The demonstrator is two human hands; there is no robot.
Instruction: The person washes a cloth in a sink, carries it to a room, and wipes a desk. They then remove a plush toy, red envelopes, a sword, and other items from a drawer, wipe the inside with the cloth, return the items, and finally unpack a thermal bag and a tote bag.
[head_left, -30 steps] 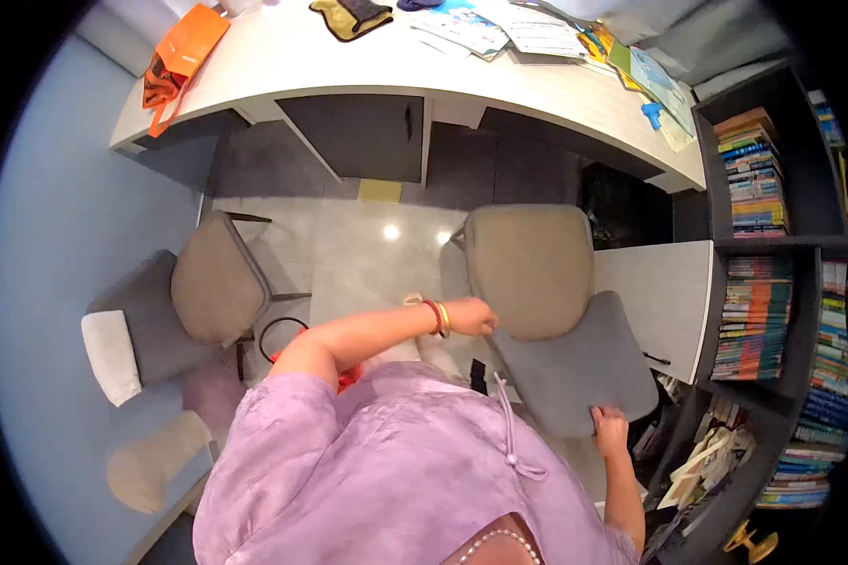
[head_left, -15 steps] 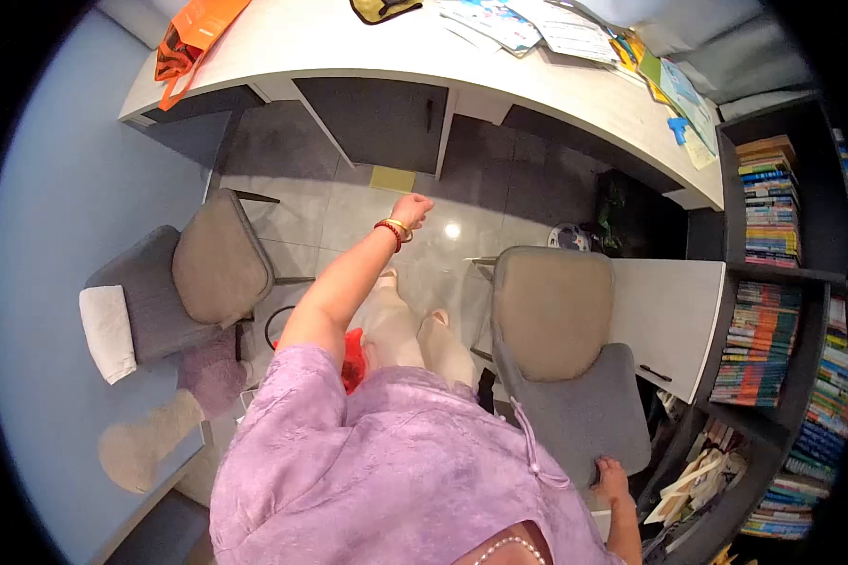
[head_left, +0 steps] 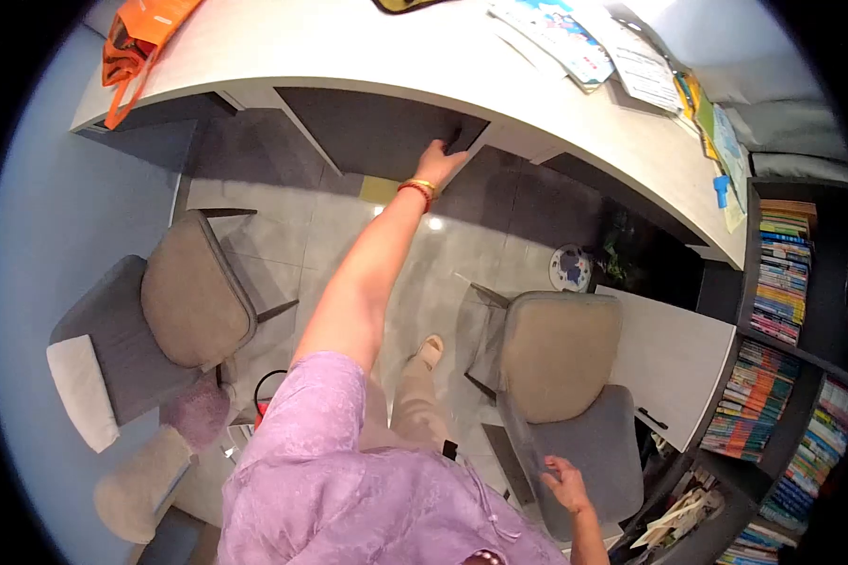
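My left hand [head_left: 440, 155], with red and gold bangles on the wrist, is stretched forward to the dark cabinet front [head_left: 367, 132] under the curved white desk [head_left: 349, 56]. Its fingers curl around the handle at the front's right edge. My right hand [head_left: 565, 480] is low at my right side and grips the rear edge of a grey chair [head_left: 561, 367] with a tan cushion. The chair stands just to the right of my legs.
A second grey and tan chair [head_left: 188, 292] with a white towel [head_left: 80, 391] stands at the left. An orange bag [head_left: 137, 38] and papers [head_left: 575, 38] lie on the desk. Bookshelves [head_left: 782, 282] and a white panel [head_left: 674, 367] line the right side.
My left hand left the chair's cushion, rose forward and reached the cabinet handle. I stepped toward the desk. My right hand stayed on the chair's rear edge.
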